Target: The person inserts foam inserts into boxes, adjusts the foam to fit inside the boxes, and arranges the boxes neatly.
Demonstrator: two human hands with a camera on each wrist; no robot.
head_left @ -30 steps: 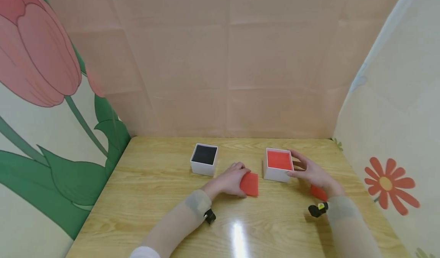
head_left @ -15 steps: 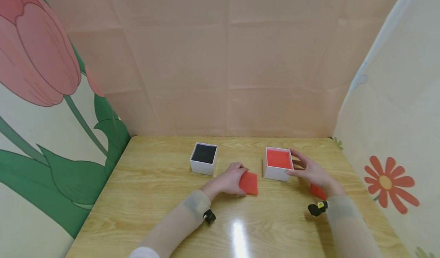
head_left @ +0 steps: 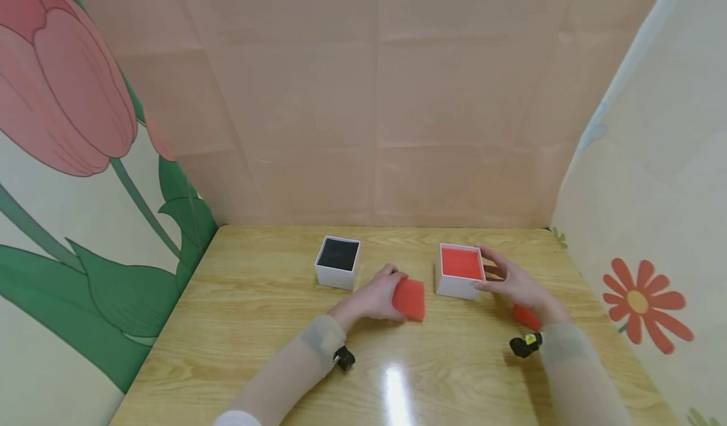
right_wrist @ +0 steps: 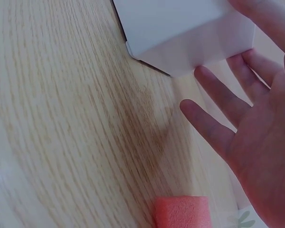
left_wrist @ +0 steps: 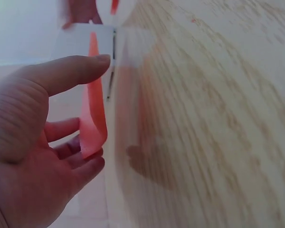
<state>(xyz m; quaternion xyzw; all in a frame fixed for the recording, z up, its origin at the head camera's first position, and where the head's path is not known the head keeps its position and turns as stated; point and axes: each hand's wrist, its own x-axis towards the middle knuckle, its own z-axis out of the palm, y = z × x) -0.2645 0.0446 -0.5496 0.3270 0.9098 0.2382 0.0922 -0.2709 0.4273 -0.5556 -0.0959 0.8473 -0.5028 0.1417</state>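
Note:
My left hand [head_left: 382,295] pinches a square red foam pad [head_left: 409,299] between thumb and fingers, to the left of a white box. In the left wrist view the pad [left_wrist: 93,107] stands edge-on, thumb on one side and fingertips below. That white box [head_left: 457,288] is lined or filled with red [head_left: 461,263] up near its rim. At its right side is my right hand [head_left: 514,285], thumb by the front corner and another finger by the rear corner. The right wrist view shows these fingers spread and fairly straight, tips against or close to the box wall [right_wrist: 199,50].
A second white box [head_left: 336,279] with a black top surface [head_left: 339,254] stands to the left. Another red foam piece [head_left: 526,317] lies on the wooden table [head_left: 255,287], partly behind my right wrist. A peach cloth [head_left: 375,129] hangs at the back, with printed sheets on both sides.
My left hand and the red foam pad have shifted slightly up and to the left in the head view. My right hand and both boxes keep their places.

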